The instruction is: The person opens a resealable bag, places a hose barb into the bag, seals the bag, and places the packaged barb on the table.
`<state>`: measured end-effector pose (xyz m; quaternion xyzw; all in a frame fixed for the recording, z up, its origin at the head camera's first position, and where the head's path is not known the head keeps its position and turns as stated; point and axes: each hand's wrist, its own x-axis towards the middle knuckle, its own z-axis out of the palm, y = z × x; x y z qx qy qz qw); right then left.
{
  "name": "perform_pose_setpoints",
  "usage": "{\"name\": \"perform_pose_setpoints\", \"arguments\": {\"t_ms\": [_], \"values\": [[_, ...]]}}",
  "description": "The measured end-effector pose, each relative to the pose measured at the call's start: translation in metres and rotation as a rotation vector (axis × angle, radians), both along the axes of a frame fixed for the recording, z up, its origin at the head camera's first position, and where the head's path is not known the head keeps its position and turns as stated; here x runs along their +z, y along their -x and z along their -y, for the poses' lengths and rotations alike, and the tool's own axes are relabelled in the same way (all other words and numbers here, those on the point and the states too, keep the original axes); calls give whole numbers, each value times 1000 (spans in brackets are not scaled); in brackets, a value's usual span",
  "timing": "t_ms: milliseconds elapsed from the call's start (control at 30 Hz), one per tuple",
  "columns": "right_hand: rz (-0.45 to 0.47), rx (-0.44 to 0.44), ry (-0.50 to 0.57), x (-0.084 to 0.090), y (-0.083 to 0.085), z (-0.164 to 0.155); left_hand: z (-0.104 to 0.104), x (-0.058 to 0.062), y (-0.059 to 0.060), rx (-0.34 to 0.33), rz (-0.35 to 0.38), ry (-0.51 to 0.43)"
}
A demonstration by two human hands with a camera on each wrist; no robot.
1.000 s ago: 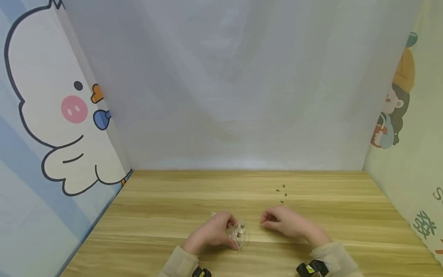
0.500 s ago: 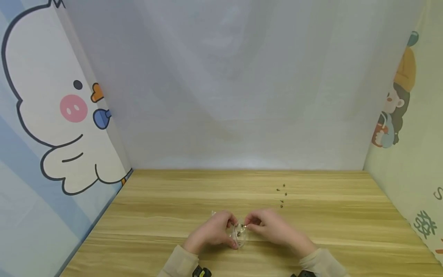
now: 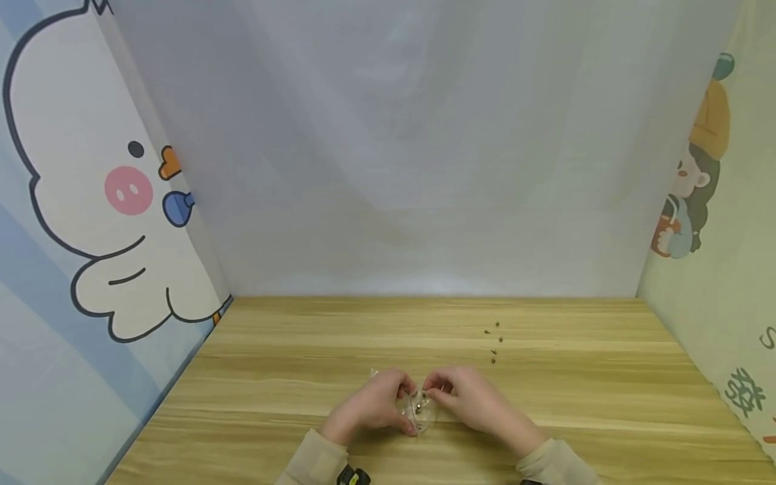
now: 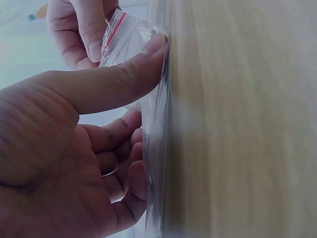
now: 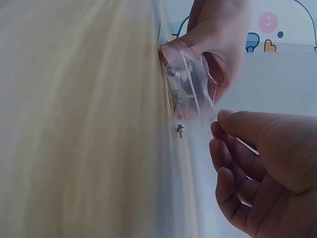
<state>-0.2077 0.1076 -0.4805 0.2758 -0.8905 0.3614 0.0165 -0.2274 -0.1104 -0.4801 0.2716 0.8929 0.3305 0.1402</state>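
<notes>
L hand (image 3: 371, 406) fingers pinch a clear zip bag (image 3: 419, 412) w/ screws on the worktop (image 3: 273, 377). R hand (image 3: 469, 402) fingers pinch bag's open edge. Loose screws (image 3: 494, 342) lie near.

The wooden table (image 3: 303, 377) stands between a duck cartoon panel (image 3: 85, 202) on the left, a plain white curtain (image 3: 412, 148) behind, and what seems a girl drawing (image 3: 697, 175) at right.

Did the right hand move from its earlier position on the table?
Yes. The right hand went left across the wooden table, away from the loose screws, and now meets the clear bag held by the left hand.
</notes>
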Motion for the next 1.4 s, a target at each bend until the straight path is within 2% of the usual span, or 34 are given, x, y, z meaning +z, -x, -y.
{"name": "perform_pose_setpoints", "arguments": {"t_ms": [667, 867, 1167, 1400], "values": [[-32, -21, 17, 3, 6, -4, -2, 4, 8, -11, -2, 10], [-13, -25, 24, 0, 7, -6, -1, 1, 5, -3, 26, -10], [56, -55, 65, -1, 11, -12, 2, -3, 0, -5, 4, -32], [52, -110, 136, 3, 21, -29, 1, -1, 1, -12, -20, -19]]}}
